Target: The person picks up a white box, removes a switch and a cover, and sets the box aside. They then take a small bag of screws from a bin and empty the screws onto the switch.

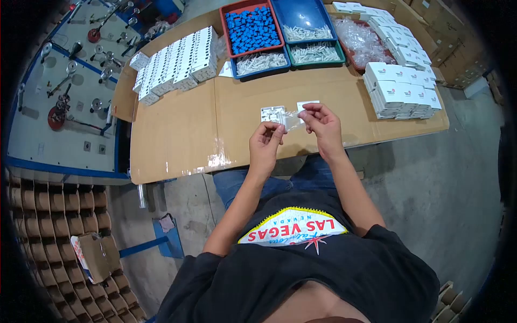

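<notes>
A small clear plastic bag (292,120) is stretched between my two hands above the cardboard-covered table. My left hand (265,144) pinches its left end between thumb and fingers; whether small parts lie inside is too blurred to tell. At the other end, my right hand (324,129) grips the plastic with thumb and forefinger. Just beyond my left fingertips is a white square plate-like piece (272,113) with dark marks. A flat white item (308,103) lies behind my right fingers, partly hidden by them.
Stacked white boxes (177,64) stand at the back left, more white boxes (398,89) at the right. A red tray (222,27) holds blue parts. Blue trays (291,8) and a green tray (318,65) contain white pieces. Clear bags (361,43) fill another red tray.
</notes>
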